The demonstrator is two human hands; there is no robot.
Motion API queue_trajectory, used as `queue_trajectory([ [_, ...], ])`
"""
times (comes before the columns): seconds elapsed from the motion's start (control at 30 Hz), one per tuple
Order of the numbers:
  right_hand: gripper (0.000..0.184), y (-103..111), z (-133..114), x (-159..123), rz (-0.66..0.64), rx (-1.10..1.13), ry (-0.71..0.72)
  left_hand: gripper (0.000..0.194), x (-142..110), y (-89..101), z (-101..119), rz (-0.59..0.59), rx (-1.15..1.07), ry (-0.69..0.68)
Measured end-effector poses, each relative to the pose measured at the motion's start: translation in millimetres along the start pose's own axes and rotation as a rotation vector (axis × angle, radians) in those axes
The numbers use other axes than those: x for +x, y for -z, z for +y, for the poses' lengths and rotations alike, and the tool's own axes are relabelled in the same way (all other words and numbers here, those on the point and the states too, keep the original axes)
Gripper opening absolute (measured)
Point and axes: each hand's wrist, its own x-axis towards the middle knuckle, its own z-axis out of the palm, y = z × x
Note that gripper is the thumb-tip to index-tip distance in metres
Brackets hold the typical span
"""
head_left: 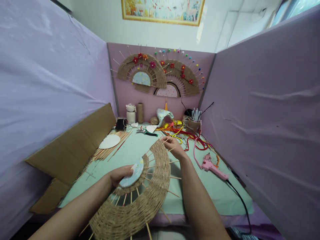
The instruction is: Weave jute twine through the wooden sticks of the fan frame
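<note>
A half-round woven fan (160,166) of brown twine on thin wooden sticks is held up over the near part of the table. My left hand (121,174) grips its pale blue floral centre, thumb on top and fingers hidden underneath. At the fan's upper end, my right hand (173,146) has its fingers closed around a stick end by the woven edge. Several bare stick ends poke out past the outer rim. The fan's lower end tilts toward me and runs past the bottom of the view.
A pink glue gun (212,168) with a black cord lies at the right. Green-handled pruners (147,132), red and yellow pipe cleaners (183,133) and a twine ball (154,120) are at the back. Cardboard (72,146) and loose sticks (110,148) line the left; decorated fans (142,68) hang behind.
</note>
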Motion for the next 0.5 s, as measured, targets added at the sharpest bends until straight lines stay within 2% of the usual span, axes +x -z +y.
queue_trajectory([
  [0.33, 0.029, 2.7, 0.2, 0.5, -0.011, 0.201, -0.118, 0.052, 10.6, -29.2, 8.5, 0.236, 0.119, -0.06],
  [0.5, 0.026, 6.8, -4.2, 1.9, 0.012, 0.299, -0.123, 0.046, 13.5, -36.9, 8.8, 0.271, 0.199, -0.14],
])
